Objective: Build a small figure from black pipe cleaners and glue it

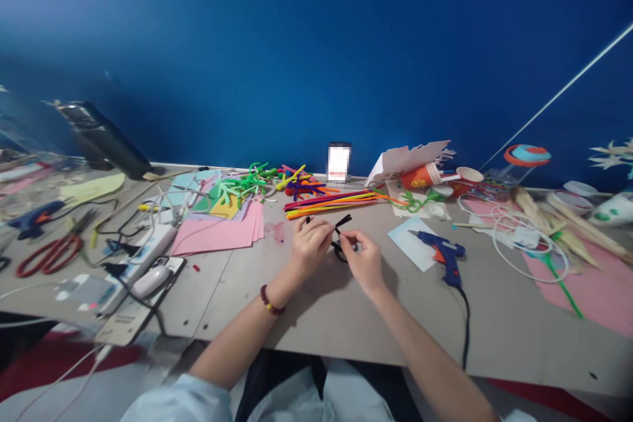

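Note:
Over the middle of the grey table, both hands meet at a black pipe cleaner whose ends cross above the fingertips. My left hand, wearing a dark bead bracelet, is closed, thumb and finger pinching it. A dark tip also shows at that hand's knuckles. My right hand pinches the same pipe cleaner from the other side. A curved black part hangs just below, between the hands, partly covered by the right fingers. Beyond the hands lie straight pipe cleaners in yellow, orange, red and purple.
A blue glue gun rests on pale paper at right, its cable running off the front edge. Left are pink paper, bent green pipe cleaners, red-handled scissors and a power strip. A phone stands against the blue wall.

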The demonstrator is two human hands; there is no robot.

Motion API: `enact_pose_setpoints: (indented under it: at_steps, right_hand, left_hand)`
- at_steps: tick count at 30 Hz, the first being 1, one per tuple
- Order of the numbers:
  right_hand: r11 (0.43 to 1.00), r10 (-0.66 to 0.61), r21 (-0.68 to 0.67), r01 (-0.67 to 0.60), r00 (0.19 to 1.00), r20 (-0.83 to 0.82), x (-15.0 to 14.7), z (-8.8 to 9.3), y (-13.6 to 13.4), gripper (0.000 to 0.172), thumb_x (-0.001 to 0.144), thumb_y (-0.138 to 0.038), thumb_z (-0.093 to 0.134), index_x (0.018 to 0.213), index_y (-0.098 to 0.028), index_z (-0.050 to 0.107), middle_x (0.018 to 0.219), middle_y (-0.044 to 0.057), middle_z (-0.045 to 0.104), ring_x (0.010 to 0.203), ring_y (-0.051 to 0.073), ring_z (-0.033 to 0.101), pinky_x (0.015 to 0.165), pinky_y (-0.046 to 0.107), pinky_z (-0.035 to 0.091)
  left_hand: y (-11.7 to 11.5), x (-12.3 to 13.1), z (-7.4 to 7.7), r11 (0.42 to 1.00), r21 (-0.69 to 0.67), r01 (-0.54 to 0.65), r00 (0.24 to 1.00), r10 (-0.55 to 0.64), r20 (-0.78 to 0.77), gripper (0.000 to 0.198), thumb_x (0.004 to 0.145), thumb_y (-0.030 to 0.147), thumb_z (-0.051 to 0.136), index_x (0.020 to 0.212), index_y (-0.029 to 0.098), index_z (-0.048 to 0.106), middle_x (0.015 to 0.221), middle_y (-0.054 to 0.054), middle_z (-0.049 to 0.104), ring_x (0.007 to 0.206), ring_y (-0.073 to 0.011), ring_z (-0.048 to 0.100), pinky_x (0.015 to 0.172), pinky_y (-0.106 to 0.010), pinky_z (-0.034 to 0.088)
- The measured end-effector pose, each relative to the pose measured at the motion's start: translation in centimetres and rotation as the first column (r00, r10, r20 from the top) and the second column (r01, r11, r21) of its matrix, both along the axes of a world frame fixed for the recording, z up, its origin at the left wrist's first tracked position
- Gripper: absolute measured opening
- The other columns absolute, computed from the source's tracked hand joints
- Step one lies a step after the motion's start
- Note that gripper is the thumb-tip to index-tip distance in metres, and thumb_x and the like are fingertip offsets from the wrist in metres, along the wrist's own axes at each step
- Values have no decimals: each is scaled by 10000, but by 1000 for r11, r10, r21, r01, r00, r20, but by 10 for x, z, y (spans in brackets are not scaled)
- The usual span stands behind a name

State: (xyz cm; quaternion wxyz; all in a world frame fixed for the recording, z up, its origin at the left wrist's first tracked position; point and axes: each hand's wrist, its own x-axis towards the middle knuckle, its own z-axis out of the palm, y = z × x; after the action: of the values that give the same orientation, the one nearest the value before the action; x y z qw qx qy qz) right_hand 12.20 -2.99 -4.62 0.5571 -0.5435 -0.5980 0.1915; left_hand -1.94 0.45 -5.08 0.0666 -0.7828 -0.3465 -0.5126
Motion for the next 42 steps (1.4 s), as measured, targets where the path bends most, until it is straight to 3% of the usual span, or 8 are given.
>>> enact_pose_setpoints:
  at_steps: [7,13,19,25,30,36,42]
  right_hand:
    - [1000,11,1,-11,1000,-11,-2,-1,-1,137,812,-282,550,725,-207,625,685,23,627,665,164,572,665,292,477]
    - [999,43,-14,-44,997,-62,-2,-2,-1,131,812,-285,556,748,-202,634,698,25,630,658,157,565,670,298,484]
    - [994,74,-67,-83,989,-130,-2,-7,0,158,809,-324,571,768,-190,644,720,29,650,681,163,586,670,297,484]
    - [994,75,-72,-86,987,-144,-3,-8,1,154,806,-322,580,752,-193,644,720,23,656,680,162,590,668,286,483]
    - [992,88,-75,-101,984,-153,-3,-8,2,160,806,-329,581,766,-193,655,732,27,664,681,162,593,671,287,486]
    - [991,101,-75,-112,985,-137,-4,-8,2,175,803,-322,568,855,-196,677,787,39,677,700,168,599,682,300,501]
    - [989,142,-40,-146,986,-88,-5,-6,1,187,834,-309,543,901,-202,681,865,56,679,755,175,608,703,302,501]
  left_hand:
    - [0,-10,-8,987,-138,86,991,-99,-90,254,885,166,477,1088,230,616,981,-66,719,993,-198,651,1009,-422,345]
    - [0,-15,-6,982,-112,150,982,-161,-99,301,891,164,477,1155,237,601,1057,-85,703,1069,-209,623,1036,-423,350]
    - [0,-12,-4,998,-37,60,985,-65,-161,264,887,153,475,1101,225,613,981,-73,711,1002,-199,635,1003,-413,356]
    - [0,-8,-3,992,-107,66,996,-71,-47,182,871,178,513,991,230,639,938,-65,709,969,-204,645,981,-410,374]
    - [0,-7,-4,996,-84,21,996,-28,-81,179,872,171,500,973,215,641,942,-72,709,972,-209,642,950,-415,401]
    - [0,-3,-2,988,-157,-1,998,-7,-55,228,867,138,467,1007,202,635,948,-95,702,982,-226,627,927,-425,397]
    - [4,0,2,960,-275,51,987,-6,162,154,859,178,487,840,197,639,796,-69,679,805,-200,617,784,-374,445]
